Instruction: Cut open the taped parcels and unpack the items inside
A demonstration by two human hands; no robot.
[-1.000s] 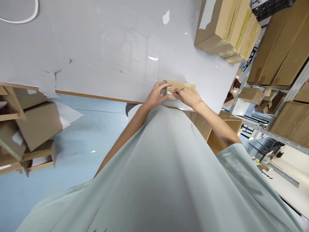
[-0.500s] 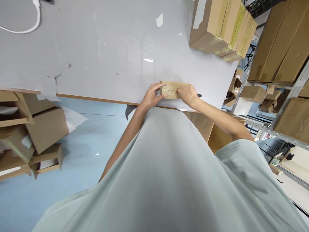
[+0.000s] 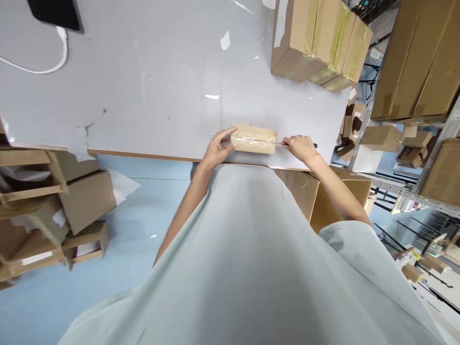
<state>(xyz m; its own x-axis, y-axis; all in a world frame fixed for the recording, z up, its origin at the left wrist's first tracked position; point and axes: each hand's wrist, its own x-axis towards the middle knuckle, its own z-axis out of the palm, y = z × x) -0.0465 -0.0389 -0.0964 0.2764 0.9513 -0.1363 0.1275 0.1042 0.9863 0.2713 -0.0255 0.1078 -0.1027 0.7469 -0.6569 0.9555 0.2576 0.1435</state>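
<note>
A small cardboard box lies flat near the table's front edge, with clear tape and a dark seam along its top. My left hand grips its left end, thumb and fingers closed on that side. In my right hand, just off the box's right end, is a knife with a red and black handle. Its thin blade points left and reaches the right end of the seam. My fist covers most of the handle, and the black butt sticks out behind it.
Taped cardboard boxes stand in a row at the table's back right. A phone with a white cable lies at the far left. Paper scraps dot the grey tabletop. An open carton stands below the right front edge; shelving rises at right.
My right hand has drawn the knife to the right, from over the box to past its right end, baring more of the seam. My left hand still holds the left end.
</note>
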